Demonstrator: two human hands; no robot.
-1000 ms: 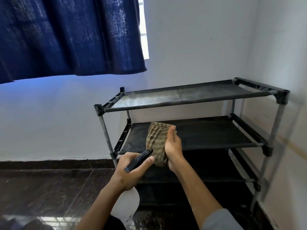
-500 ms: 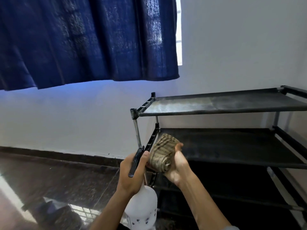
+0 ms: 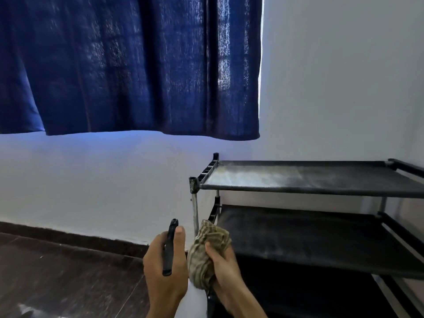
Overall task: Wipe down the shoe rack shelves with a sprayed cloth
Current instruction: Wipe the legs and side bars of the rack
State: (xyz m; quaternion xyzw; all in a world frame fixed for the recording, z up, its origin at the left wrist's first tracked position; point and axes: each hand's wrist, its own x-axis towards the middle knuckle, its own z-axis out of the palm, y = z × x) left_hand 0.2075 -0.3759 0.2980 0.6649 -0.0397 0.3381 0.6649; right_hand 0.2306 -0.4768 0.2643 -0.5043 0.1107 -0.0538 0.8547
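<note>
Spraying comes first, and the setup looks right for it: the left hand (image 3: 164, 267) is wrapped around the neck of a white spray bottle (image 3: 195, 301), thumb up along the black trigger head (image 3: 169, 246), while the right hand (image 3: 221, 269) grips a bunched, striped tan cloth (image 3: 207, 251) just beside the nozzle, nearly touching it. To do this well, I'd judge the nozzle wants to face the cloth squarely so the mist lands on fabric rather than the wall or floor, and the cloth would take it better opened out a little, since a tight wad only wets on the outside. Both wrists sit low in front of the body, forearms angled up and inward, hands close together. The shoe rack (image 3: 195, 187) stands just ahead and to the right, against the white wall below a blue curtain (image 3: 137, 65). Its top shelf (image 3: 309, 177) shows a pale dusty patch on the left half, darker on the right; the middle shelf (image 3: 298, 237) lies dark beneath, right behind the cloth. Whether the cloth is damp yet, I can't tell.
</note>
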